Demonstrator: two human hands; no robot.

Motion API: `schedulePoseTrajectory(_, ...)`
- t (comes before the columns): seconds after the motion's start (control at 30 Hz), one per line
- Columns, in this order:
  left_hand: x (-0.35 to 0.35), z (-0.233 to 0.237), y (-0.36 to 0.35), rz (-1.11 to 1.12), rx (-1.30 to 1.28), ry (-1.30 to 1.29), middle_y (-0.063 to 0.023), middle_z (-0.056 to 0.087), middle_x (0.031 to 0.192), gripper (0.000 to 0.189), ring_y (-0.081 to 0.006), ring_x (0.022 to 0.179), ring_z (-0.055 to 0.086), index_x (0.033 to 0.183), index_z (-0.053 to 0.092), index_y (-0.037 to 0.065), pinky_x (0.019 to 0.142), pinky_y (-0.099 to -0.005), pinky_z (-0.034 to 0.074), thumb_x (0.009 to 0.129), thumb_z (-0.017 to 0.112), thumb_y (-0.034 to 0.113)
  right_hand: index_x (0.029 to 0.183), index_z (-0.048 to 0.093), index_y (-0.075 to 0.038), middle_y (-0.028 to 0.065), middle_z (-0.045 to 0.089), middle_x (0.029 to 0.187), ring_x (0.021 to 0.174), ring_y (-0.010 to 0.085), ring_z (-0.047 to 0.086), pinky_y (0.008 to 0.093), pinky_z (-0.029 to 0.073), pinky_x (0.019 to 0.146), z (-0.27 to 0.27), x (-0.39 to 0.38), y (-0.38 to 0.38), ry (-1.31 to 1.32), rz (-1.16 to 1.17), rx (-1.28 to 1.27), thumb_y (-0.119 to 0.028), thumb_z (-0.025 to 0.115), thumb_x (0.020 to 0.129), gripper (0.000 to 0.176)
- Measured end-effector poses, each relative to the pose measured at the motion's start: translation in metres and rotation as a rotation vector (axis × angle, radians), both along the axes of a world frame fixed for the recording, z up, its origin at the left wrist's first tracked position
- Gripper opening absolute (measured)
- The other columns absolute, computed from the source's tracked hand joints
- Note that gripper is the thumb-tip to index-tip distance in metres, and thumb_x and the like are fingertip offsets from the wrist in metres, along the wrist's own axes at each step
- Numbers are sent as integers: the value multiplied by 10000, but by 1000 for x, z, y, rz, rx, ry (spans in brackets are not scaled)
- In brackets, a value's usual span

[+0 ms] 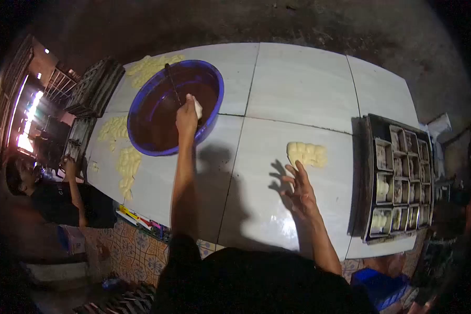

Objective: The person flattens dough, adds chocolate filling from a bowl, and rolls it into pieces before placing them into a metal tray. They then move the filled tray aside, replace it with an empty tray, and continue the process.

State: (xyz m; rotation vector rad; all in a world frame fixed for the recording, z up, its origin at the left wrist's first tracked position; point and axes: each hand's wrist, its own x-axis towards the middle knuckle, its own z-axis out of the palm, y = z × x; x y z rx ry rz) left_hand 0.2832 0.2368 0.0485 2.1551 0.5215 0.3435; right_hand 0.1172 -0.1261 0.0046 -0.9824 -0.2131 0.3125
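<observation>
Over the right side of a blue basin with brown contents, my left hand is closed on a pale piece of dough. A dark stick-like tool leans in the basin, its lower end close to my left fingers; whether they touch it I cannot tell. My right hand hovers over the white tiled table, fingers apart and nothing in them. Just beyond its fingertips lies a block of joined dough pieces.
More dough pieces lie left of and behind the basin. A rack of metal tins, some holding dough, stands at the table's right end. Stacked trays are at the far left. Another person is at the left edge.
</observation>
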Motion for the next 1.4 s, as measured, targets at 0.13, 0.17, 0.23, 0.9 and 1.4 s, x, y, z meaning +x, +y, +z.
schedulePoseTrajectory(0.13, 23, -26, 21, -162, -176, 371, -133, 584, 709, 1027, -211, 629, 506, 978, 662, -55, 639, -349, 413, 828, 98, 790, 1479, 173, -110, 103, 321, 1422, 1186, 184, 438, 285, 467, 838, -22, 1, 4, 59, 28, -54, -449, 704, 791, 932)
schedulePoseTrajectory(0.17, 26, -27, 22, -164, -358, 493, -183, 604, 740, 1061, -244, 660, 542, 1014, 653, -78, 663, -367, 425, 823, 80, 794, 1478, 171, -104, 101, 322, 1422, 1184, 184, 440, 283, 468, 839, -30, 6, 6, 37, 34, -17, -413, 694, 809, 904)
schedulePoseTrajectory(0.23, 23, -35, 4, 128, 187, 90, -267, 645, 838, 1047, -370, 787, 617, 969, 654, -99, 719, -451, 441, 840, 83, 769, 1476, 167, -92, 98, 325, 1422, 1182, 185, 445, 279, 472, 842, -42, 2, 6, 22, 25, 47, -342, 676, 844, 849)
schedulePoseTrajectory(0.9, -230, -31, -217, -666, -575, -137, -145, 634, 998, 330, -181, 930, 625, 1149, 574, -76, 794, -269, 511, 823, 611, -39, 1107, 605, -20, 136, 515, 1134, 1036, 244, 532, 310, 443, 891, 10, -56, -25, -557, -277, -764, -19, 646, 769, 340)
schedulePoseTrajectory(1.4, -255, -53, -251, -621, -737, -35, -65, 593, 968, 113, -116, 837, 606, 893, 614, -19, 717, -249, 505, 796, 669, -40, 1132, 581, -15, 76, 549, 1065, 829, 116, 544, 256, 465, 638, 1, -75, -43, -77, -198, -766, -176, 574, 917, 269)
